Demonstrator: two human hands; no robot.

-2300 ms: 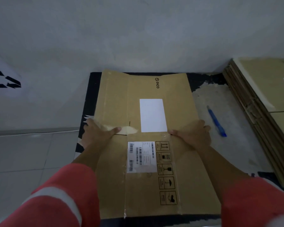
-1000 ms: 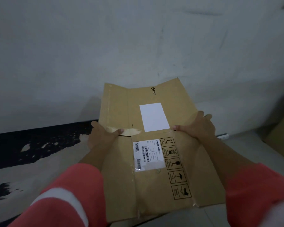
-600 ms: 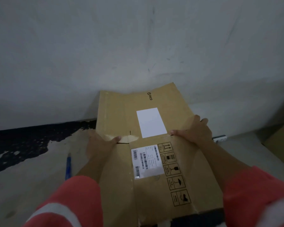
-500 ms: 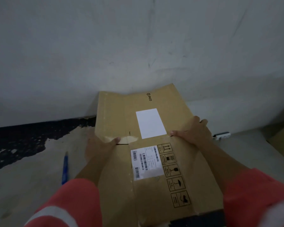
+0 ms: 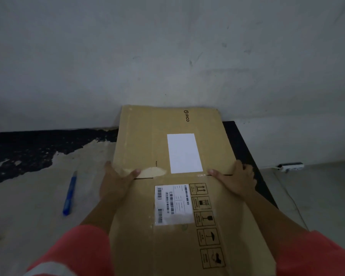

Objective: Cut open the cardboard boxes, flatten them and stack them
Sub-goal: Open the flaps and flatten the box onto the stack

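The flattened cardboard box (image 5: 213,148) is in the centre of the frame, held flat and lifted, its far edge near the wall. The left hand (image 5: 116,182) grasps its left edge and the right hand (image 5: 235,180) its right edge, each with the thumb on top at the middle crease; the fingers below are hidden. I judge cutting and flattening finished for this box, so the step is stacking. The next move needs a level carry to the pile, which is not visible here. I count one box, two labels on it, five printed handling symbols, one blue cutter (image 5: 69,194) on the floor at left, and one power strip (image 5: 291,166) at right.
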